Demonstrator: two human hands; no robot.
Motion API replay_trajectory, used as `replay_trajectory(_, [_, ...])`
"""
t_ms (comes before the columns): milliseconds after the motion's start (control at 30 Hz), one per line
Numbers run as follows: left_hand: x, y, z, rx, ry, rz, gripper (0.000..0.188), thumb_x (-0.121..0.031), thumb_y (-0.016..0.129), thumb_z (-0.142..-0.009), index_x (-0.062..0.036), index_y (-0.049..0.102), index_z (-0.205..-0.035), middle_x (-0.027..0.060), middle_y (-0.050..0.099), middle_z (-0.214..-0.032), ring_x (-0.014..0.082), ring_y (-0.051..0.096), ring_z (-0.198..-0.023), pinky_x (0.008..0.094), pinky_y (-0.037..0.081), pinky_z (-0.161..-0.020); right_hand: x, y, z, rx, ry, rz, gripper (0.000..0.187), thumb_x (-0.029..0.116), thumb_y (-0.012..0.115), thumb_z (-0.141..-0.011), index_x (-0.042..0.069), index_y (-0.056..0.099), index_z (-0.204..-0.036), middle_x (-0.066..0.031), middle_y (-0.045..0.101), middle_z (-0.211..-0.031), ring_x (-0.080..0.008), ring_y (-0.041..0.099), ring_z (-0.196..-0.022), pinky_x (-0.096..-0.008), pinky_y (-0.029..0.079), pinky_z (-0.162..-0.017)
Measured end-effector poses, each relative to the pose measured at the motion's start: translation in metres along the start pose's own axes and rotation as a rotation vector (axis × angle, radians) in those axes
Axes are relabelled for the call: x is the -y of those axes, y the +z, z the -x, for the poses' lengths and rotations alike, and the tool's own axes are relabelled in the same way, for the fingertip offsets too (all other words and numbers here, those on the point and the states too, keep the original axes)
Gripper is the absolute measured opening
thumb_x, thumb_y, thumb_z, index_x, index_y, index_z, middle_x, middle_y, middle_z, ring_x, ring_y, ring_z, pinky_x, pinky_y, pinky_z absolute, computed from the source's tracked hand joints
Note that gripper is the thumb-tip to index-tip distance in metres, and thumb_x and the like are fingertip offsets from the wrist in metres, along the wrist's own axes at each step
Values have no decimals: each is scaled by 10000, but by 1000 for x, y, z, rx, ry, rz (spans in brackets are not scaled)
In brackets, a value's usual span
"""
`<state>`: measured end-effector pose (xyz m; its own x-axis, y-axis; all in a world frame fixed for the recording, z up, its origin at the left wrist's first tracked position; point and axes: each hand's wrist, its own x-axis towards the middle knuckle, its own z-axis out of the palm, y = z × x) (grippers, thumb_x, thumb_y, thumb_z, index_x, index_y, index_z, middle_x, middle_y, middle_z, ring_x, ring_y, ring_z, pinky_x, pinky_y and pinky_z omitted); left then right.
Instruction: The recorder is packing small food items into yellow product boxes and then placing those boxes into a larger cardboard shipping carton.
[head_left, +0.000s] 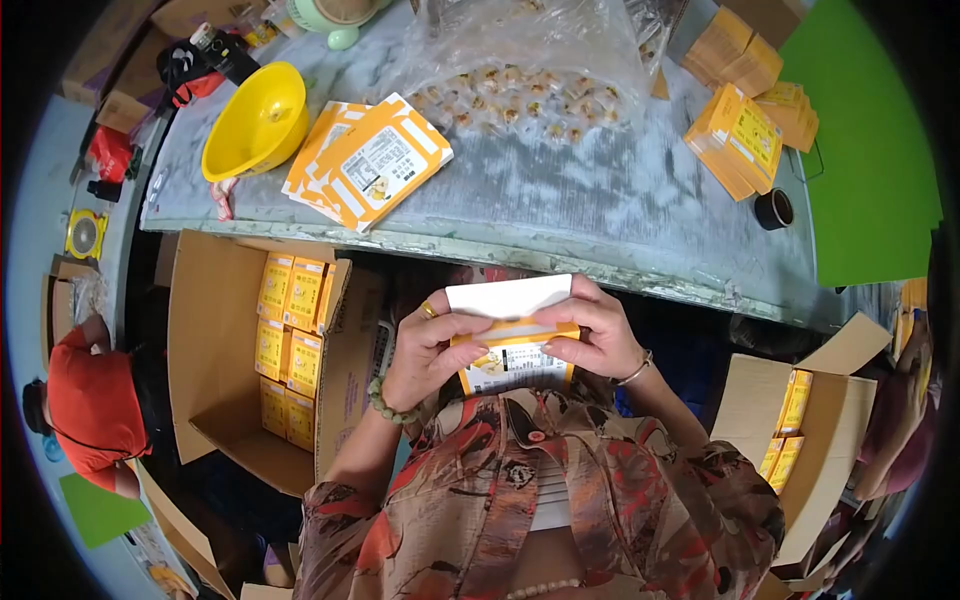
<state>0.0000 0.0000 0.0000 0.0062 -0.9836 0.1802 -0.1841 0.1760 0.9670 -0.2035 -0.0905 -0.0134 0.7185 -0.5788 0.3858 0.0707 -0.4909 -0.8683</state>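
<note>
In front of my chest I hold a yellow-and-white folding carton point(520, 365) between both hands, its white inner flap standing up toward the table. My left hand point(432, 350), with a ring and a green bead bracelet at the wrist, grips the left side, its thumb on the printed face. The right side is pinched by my right hand point(600, 335), its thumb and fingers at the fold below the flap. Beyond, on the table, lies a fanned stack of flat yellow-and-white cartons point(385, 160). The carton's lower end meets my patterned shirt.
The worn table point(600, 220) holds a yellow bowl point(255, 120), a clear bag of small wrapped pieces point(530, 100), bundled cartons point(735, 140) and a dark round cup point(773, 209). Cardboard boxes point(215, 340) point(750, 390) of packed cartons flank me. People work at left point(95, 400) and right.
</note>
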Motion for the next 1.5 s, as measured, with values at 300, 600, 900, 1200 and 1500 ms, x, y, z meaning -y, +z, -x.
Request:
replay_trajectory(300, [6, -6, -13, -481, -119, 279, 402, -304, 396, -844, 3, 368, -1102, 115, 507, -952, 194, 526, -846, 284, 448, -701, 1, -10, -30, -154, -46, 19, 621, 62, 672, -627, -9, 358, -1158, -97, 522, -901, -169, 526, -785, -267, 432, -686])
replay_trajectory(600, [-1, -44, -13, -21, -528, 1529, 481, -285, 471, -776, 18, 370, -1137, 166, 472, -1089, 239, 502, -952, 352, 385, -855, 60, 18, -110, 354, -764, 26, 591, 259, 755, -497, 4, 502, -966, -145, 566, -892, -301, 538, -855, -399, 401, -769])
replay_trajectory(900, [68, -221, 153, -1068, -167, 914, 381, -102, 555, -725, -12, 433, -1075, 109, 515, -1034, 255, 490, -958, 410, 382, -848, 14, 54, -144, 177, -140, 13, 476, 83, 533, -741, 5, 355, -1176, -147, 350, -1202, -245, 380, -1093, -348, 268, -934])
replay_trajectory(1200, [268, -239, 338, -1825, -629, 1027, 239, -83, 529, -763, -64, 474, -995, 99, 545, -913, 274, 549, -738, 359, 504, -547, -49, 44, -109, 90, 388, 33, 306, 16, 465, -788, 7, 442, -1093, -55, 451, -1095, -135, 481, -949, -247, 363, -826])
replay_trajectory(1500, [329, -230, 316, -1950, -809, 1136, 292, -158, 642, -691, 9, 520, -898, 87, 518, -677, 214, 516, -568, 260, 453, -463, -43, 49, -102, -10, 617, 146, 300, 49, 489, -790, 16, 454, -1086, -34, 478, -1040, -116, 495, -903, -234, 372, -798])
